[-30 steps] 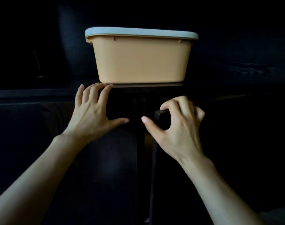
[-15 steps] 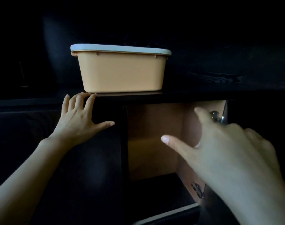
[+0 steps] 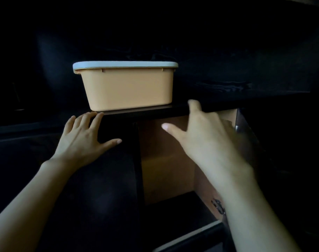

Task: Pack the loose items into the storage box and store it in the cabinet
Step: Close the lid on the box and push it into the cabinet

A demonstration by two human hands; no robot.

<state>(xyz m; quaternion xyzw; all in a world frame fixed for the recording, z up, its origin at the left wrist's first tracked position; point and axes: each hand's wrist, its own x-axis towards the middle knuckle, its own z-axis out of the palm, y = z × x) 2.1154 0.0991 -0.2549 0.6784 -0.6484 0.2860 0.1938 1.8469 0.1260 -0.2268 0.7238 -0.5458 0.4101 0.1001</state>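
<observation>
Left hand [image 3: 82, 140] flat against the closed dark door [image 3: 100, 188], fingers straight and spread, holding nothing, right hand [image 3: 200, 140] blurred, fingers apart and empty, before the open cabinet compartment [image 3: 166, 160], orange storage box [image 3: 127, 88] with pale lid [image 3: 125, 64] just above the left fingertips, on the cabinet top, metal hinge [image 3: 218, 206] below the right wrist

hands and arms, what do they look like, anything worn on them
The left hand and right hand wear no gloves, rings or watch that can be seen. The left forearm and right forearm are uncovered, with no sleeve in frame. The thumbnails look short and plain. The right hand is blurred, so its fine detail is unclear.
</observation>
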